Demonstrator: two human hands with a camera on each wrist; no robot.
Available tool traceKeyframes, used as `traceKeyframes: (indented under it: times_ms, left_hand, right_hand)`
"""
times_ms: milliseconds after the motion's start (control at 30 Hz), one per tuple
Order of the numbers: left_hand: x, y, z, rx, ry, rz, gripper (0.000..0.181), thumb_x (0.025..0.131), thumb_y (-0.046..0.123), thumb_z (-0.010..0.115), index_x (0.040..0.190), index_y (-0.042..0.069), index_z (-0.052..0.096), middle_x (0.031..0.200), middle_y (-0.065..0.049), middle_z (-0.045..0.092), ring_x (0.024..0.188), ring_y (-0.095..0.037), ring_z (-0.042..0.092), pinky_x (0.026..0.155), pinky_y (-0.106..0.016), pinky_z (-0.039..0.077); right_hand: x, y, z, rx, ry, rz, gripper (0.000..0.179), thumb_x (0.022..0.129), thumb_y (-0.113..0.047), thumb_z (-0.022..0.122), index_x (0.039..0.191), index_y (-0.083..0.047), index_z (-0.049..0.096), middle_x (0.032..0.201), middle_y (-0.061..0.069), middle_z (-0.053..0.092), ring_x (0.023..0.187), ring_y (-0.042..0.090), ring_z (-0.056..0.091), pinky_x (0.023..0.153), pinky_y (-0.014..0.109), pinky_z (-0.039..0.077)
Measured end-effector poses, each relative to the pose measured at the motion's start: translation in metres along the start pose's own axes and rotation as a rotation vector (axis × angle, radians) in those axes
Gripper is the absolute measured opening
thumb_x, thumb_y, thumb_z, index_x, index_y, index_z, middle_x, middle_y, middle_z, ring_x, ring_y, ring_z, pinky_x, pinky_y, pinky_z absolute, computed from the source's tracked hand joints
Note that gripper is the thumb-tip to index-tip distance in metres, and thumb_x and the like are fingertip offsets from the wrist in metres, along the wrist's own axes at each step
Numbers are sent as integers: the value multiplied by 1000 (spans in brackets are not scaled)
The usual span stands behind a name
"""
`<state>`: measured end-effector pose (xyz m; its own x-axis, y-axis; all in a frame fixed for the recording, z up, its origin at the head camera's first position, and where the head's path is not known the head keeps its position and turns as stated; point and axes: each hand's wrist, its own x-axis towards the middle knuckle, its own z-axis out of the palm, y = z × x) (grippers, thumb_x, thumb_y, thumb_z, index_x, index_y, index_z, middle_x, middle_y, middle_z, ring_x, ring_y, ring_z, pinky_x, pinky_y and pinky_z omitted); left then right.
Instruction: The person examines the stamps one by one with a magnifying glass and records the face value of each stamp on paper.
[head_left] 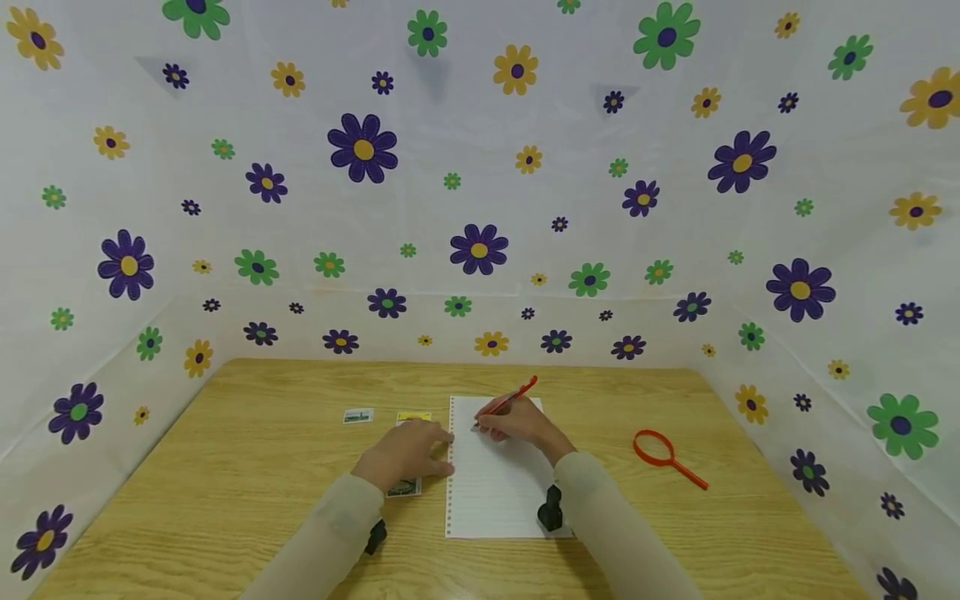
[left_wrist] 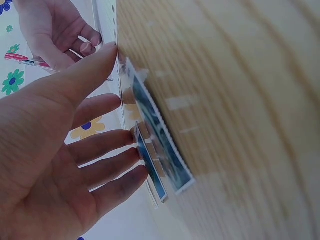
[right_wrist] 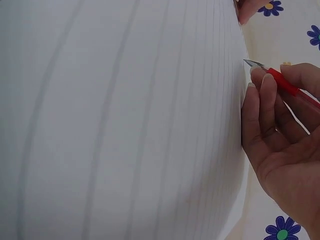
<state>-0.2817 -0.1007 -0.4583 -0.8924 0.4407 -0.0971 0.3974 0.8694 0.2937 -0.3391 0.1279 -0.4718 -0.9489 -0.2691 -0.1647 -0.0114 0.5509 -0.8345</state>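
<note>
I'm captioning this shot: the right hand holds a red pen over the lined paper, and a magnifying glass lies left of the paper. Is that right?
Not quite: the head view shows the magnifying glass right of the lined paper. The right hand does hold the red pen over the paper.

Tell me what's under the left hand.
In the head view, a dark stamp pokes out on the near side of the left hand, a yellow-edged stamp beyond it; the hand covers the rest of both.
</note>
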Motion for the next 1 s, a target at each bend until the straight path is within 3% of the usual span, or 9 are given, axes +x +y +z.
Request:
traceKeyframes:
  times_ms: [433,800,1000]
  left_hand:
    - [0,1,0,4,-4,-9,53,90,43,78,135,17,70,138,-6,67,129,-28,62,112,-48,50]
    - [0,1,0,-1,-8,-20,53,89,44,79,134,18,70,140,-7,66,133,-29,60,114,-49,48]
    - [-1,1,0,-8,-11,-12,53,89,43,79,135,17,70,141,-8,65,134,-30,59,114,-50,48]
  right_hand:
    - [0,3,-2,19,13,-15,21,94,-21,74,105,-4,78,88,6,76,71,12,67,69,24,61]
    - [-1,-3,1,-6,-26,-4,20,95,-27,74,102,-9,79,85,1,77,70,10,61,66,21,54]
    - [0,1,0,3,-14,-8,19,94,-25,74,101,-7,79,85,2,77,70,10,63,67,22,57]
